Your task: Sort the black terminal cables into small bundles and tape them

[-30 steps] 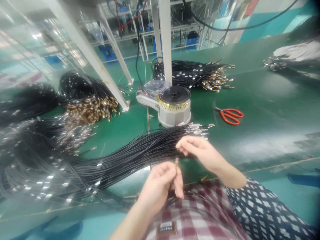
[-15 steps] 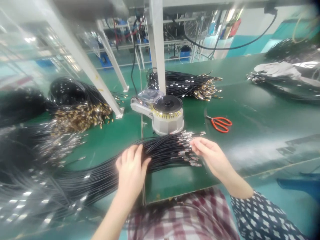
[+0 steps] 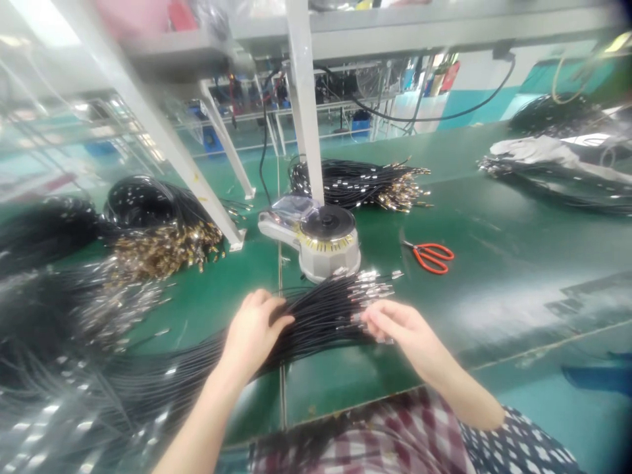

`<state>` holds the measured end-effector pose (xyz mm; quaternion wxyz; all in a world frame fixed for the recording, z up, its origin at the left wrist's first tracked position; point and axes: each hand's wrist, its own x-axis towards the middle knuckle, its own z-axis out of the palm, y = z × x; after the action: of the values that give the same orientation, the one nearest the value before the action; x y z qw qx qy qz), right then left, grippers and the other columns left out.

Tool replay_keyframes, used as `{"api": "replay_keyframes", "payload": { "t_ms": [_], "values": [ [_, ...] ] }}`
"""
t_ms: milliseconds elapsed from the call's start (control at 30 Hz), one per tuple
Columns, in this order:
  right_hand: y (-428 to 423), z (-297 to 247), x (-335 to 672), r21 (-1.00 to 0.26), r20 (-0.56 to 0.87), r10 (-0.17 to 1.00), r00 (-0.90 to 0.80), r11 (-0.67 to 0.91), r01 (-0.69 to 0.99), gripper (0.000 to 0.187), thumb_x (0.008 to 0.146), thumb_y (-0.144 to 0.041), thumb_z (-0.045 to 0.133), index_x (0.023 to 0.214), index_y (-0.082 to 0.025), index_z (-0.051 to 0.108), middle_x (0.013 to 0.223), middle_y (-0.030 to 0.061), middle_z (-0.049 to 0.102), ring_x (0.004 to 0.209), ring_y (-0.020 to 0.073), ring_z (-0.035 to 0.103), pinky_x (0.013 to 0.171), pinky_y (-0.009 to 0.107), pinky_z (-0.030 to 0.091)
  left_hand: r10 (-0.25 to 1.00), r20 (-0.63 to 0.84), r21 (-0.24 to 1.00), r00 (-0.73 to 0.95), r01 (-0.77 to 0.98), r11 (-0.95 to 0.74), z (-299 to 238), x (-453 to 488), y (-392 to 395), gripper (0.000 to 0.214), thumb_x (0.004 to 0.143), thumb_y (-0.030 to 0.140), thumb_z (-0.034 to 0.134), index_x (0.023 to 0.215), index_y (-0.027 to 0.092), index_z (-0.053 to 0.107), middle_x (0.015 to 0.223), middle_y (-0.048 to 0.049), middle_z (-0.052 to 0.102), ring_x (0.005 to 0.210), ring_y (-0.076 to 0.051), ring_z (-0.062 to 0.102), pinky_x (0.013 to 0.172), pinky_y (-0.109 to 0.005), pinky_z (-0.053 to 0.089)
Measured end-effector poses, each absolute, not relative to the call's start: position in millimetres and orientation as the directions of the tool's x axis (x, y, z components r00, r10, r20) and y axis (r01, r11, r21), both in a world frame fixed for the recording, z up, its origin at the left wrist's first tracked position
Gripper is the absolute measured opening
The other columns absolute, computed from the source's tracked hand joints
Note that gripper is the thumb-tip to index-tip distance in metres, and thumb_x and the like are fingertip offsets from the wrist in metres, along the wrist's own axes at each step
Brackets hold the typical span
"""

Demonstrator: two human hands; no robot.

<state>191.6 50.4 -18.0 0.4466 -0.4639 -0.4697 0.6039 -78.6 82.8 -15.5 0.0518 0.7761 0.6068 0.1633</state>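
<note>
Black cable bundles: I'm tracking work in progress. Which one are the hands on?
The silver-tipped bundle of black cables just before the grey round tape dispenser: left hand rests on it, right hand at its tips. The gold-tipped bundles lie untouched farther back.

Tape dispenser (image 3: pixel 326 247) sits behind cable bundle (image 3: pixel 316 313); scissors (image 3: pixel 430 255) lie right.

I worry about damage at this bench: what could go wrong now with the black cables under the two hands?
First, the left hand lies on top of the cable bundle, so loose strands may slip and tangle with the heap on the left. Second, the right hand works at the connector ends, which lie close to the tape dispenser; one might snag or bend.
</note>
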Motion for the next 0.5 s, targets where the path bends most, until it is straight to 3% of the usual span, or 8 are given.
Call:
{"api": "replay_keyframes", "payload": {
  "t_ms": [233, 500],
  "values": [
    [47, -16, 192, -0.988, -0.109, 0.975, -0.195, -0.127, -0.083, 0.03, 0.08, -0.046, 0.068, 0.074, -0.017, 0.068, 0.066, 0.0002, 0.059, 0.06, 0.0112, 0.048, 0.059, 0.025, 0.04, 0.926, 0.275, 0.266, 0.258, 0.905, -0.331, -16, -77, 76, 0.011, 0.084, 0.028, 0.058, 0.087, 0.019, 0.062, 0.087, -0.0088, 0.066, 0.085, -0.028, 0.061, 0.076, -0.042, 0.051],
    [43, -15, 187, -0.993, -0.105, 0.961, -0.255, -0.117, -0.032, 0.028, 0.083, -0.044, 0.064, 0.074, -0.017, 0.067, 0.065, 0.0002, 0.059, 0.06, 0.0119, 0.049, 0.06, 0.026, 0.041, 0.805, 0.451, 0.014, 0.386, 0.899, -0.438, -23, -84, 69, 0.023, 0.094, 0.024, 0.047, 0.103, 0.012, 0.065, 0.097, -0.015, 0.072, 0.084, -0.028, 0.068, 0.073, -0.039, 0.054]
  ]
}}
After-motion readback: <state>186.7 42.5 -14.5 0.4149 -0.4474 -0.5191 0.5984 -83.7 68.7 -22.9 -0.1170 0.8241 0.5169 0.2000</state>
